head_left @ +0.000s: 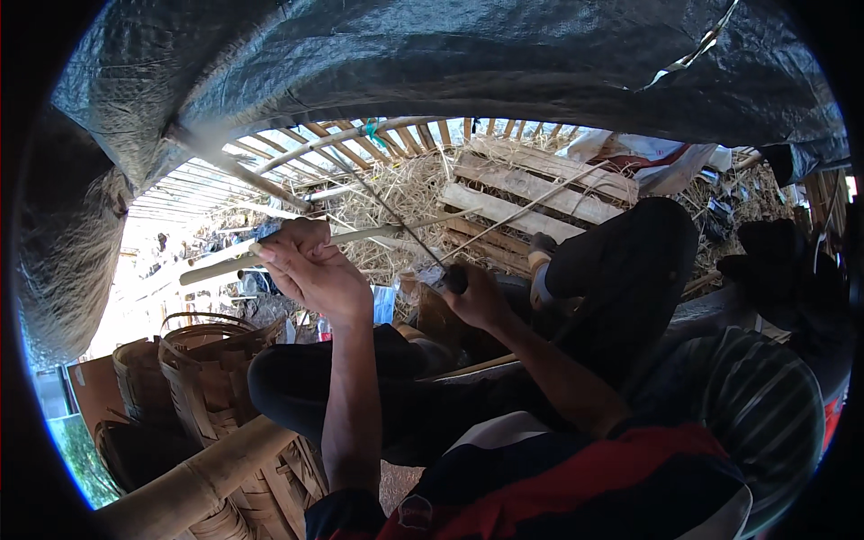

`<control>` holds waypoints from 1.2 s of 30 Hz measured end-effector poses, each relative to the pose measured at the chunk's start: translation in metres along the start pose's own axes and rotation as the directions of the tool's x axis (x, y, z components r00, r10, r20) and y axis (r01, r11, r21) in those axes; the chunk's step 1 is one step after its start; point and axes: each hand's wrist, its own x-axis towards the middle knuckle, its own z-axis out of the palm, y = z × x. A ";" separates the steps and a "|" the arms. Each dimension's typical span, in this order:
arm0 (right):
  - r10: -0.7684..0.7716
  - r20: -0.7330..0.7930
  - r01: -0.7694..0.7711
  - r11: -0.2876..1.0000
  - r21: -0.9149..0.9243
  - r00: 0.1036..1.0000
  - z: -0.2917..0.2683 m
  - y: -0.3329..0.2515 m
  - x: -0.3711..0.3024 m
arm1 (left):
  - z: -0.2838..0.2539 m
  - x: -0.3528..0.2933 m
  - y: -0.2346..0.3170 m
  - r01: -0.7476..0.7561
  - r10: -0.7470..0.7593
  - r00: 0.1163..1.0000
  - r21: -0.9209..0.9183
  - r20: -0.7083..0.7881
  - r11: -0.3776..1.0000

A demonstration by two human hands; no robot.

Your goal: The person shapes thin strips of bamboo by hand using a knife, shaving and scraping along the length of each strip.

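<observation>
My left hand [315, 274] is closed around a long pale-green bamboo strip [364, 233]. The strip's wide end juts out left of my fist, and its thin end tapers off to the right over the straw. My right hand [477, 299] grips the dark handle of a knife [423, 245]. Its long narrow blade slants up and to the left and crosses the strip to the right of my left hand; whether the two touch, I cannot tell.
Woven bamboo baskets [211, 382] stand at the lower left beside a thick bamboo pole [193, 481]. Ahead lie wooden slats [513, 211] amid loose straw [396, 193]. A slatted bamboo fence [261, 157] runs behind. Dark plastic sheeting [450, 63] hangs low overhead.
</observation>
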 end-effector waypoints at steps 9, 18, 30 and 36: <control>-0.033 0.103 0.020 0.993 0.120 0.994 -0.002 -0.015 -0.003 | -0.009 0.016 -0.011 -0.105 0.104 0.993 0.025 0.055 0.994; 0.270 0.066 -0.268 0.962 -0.044 0.961 0.036 0.079 0.010 | -0.017 0.014 -0.015 -0.147 0.143 0.989 0.123 0.042 0.981; 0.263 -0.095 -0.263 0.965 0.020 0.960 0.013 0.057 0.032 | -0.054 -0.004 -0.094 0.133 -0.141 0.989 0.122 0.054 0.983; 0.313 -0.147 -0.312 0.950 0.029 0.938 0.016 0.062 0.017 | -0.045 0.002 -0.088 0.329 -0.331 0.941 -0.031 -0.074 0.944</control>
